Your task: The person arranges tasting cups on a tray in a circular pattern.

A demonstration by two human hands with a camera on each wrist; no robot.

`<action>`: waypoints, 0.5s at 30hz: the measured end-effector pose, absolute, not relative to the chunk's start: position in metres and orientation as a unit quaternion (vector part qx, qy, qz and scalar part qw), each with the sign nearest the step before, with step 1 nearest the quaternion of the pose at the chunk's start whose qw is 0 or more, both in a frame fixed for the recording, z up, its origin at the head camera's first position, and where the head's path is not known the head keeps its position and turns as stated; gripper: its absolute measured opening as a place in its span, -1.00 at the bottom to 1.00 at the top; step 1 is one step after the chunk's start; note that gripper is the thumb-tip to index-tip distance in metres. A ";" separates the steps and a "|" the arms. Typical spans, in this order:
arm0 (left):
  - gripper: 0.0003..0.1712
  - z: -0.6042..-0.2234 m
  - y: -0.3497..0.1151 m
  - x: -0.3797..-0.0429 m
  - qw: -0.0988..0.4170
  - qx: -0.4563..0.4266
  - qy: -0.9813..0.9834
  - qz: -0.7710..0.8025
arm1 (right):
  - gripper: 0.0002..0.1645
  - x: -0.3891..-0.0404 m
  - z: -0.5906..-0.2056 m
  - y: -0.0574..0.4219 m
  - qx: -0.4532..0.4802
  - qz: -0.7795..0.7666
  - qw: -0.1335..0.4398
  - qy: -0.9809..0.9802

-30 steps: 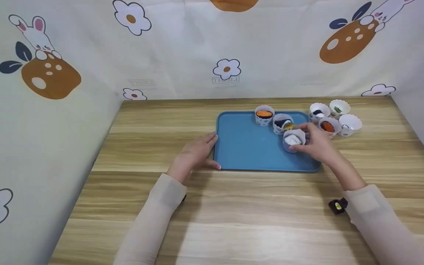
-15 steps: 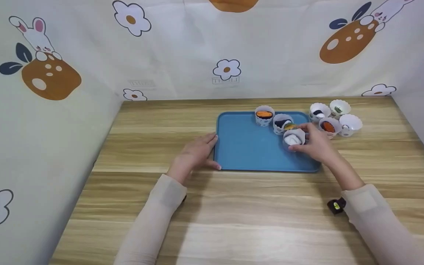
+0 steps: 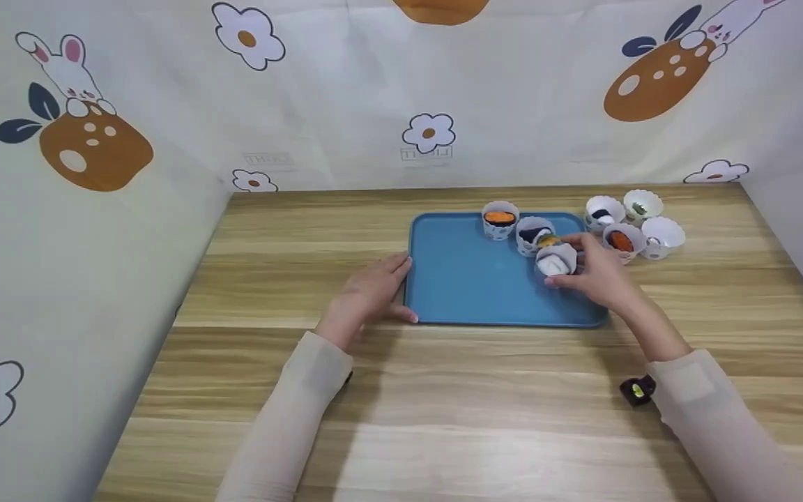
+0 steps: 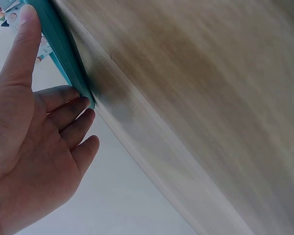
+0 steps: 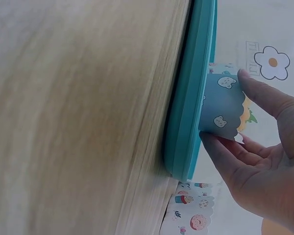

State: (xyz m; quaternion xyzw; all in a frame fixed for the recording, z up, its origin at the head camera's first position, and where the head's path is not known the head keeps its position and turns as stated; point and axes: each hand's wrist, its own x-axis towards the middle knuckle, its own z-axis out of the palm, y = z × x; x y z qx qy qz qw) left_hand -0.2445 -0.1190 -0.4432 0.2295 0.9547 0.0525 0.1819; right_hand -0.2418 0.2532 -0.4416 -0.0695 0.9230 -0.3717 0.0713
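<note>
My right hand (image 3: 600, 272) pinches a scalloped blue-grey paper baking cup (image 5: 220, 105) with bear faces, thumb on one side and fingers on the other. The cup stands on the right part of a blue tray (image 3: 471, 286), with a white piece (image 3: 553, 265) in it. Behind it on the tray are a paper cup (image 3: 535, 247) with a black-and-white piece and a paper cup (image 3: 500, 230) with an orange-and-black piece. A yellowish piece (image 3: 548, 240) shows by my right fingertips. Along the tray's left edge, my left hand (image 3: 370, 289) rests with extended fingers and thumb touching the rim.
Right of the tray, several more paper cups (image 3: 663, 238) stand grouped on the wooden table (image 3: 485, 397), some with small pieces inside. A patterned cloth wall (image 3: 346, 104) rises behind the table and along both sides.
The blue-grey cup seems to tilt slightly in my right hand's fingers. My left hand keeps its place at the tray edge, and the other cups stay put.
</note>
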 end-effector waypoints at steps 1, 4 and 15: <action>0.24 -0.443 -0.119 -0.244 0.182 0.230 0.955 0.051 | -0.04 -0.242 -0.441 0.254 -0.069 -0.373 0.073 0.922; 0.24 -0.443 -0.119 -0.244 0.180 0.229 0.955 0.049 | -0.01 -0.241 -0.440 0.256 -0.067 -0.383 0.076 0.918; 0.24 -0.443 -0.119 -0.243 0.186 0.223 0.954 0.069 | -0.02 -0.238 -0.434 0.265 -0.071 -0.409 0.075 0.907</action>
